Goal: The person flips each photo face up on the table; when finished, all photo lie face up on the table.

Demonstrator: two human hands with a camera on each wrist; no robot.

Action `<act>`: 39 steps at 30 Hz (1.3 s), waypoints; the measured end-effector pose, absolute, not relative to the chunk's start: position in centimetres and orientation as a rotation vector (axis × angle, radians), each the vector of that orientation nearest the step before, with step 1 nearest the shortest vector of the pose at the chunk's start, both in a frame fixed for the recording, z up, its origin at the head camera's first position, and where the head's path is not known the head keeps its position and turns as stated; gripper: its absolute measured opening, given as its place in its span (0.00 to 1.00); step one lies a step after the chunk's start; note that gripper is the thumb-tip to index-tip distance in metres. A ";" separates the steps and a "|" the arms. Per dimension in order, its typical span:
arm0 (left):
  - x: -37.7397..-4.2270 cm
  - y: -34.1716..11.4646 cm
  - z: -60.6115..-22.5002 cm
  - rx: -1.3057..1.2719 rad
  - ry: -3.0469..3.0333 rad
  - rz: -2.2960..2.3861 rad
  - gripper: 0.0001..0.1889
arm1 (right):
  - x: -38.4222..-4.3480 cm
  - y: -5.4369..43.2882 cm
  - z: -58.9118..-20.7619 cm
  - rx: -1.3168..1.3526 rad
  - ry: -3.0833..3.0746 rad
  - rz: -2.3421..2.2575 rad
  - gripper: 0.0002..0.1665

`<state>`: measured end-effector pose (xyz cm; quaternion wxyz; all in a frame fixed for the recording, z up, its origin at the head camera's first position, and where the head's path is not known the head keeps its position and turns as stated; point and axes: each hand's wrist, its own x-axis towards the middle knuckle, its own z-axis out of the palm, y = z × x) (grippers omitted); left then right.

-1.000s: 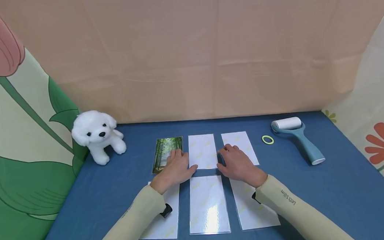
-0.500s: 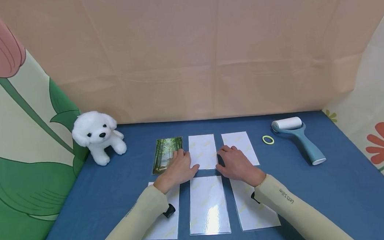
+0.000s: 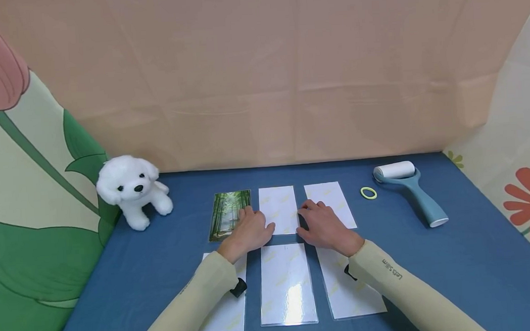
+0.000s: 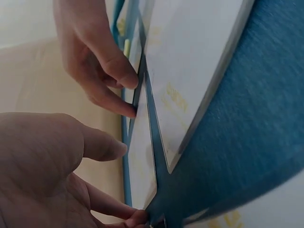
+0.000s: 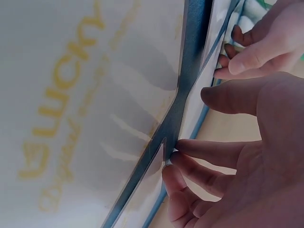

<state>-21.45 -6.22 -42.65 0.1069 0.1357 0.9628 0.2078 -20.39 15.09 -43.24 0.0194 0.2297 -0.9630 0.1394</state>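
My left hand lies over the right side of a glossy forest photo, its thumb near the left edge of the white back-row middle card. In the left wrist view, that hand's thumb stands apart from its fingers, which reach down at a card edge. My right hand spans the gap between the middle card and the back-row right card. In the right wrist view, its fingertips are right at the card edges and its thumb points towards the left hand. Neither hand shows anything gripped.
Nearer me lie three more white-backed cards: a left one partly under my sleeve, a shiny middle one and a right one. A plush white dog sits left; a yellow-green ring and lint roller lie right.
My left hand and forearm have shifted slightly to the right, towards the middle card. The right hand stays nearly in place, and the cards lie as before.
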 end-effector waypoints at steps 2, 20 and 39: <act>-21.4 -6.1 -42.6 0.374 2.827 0.641 0.22 | -20.4 15.1 -43.2 0.706 -2.998 0.432 0.23; -21.3 -6.5 -42.1 0.370 2.901 0.900 0.15 | -21.1 15.1 -43.6 0.740 -3.014 0.540 0.18; -21.1 -4.0 -40.1 0.525 2.778 1.429 0.22 | -22.0 15.4 -42.8 0.569 -2.977 1.122 0.26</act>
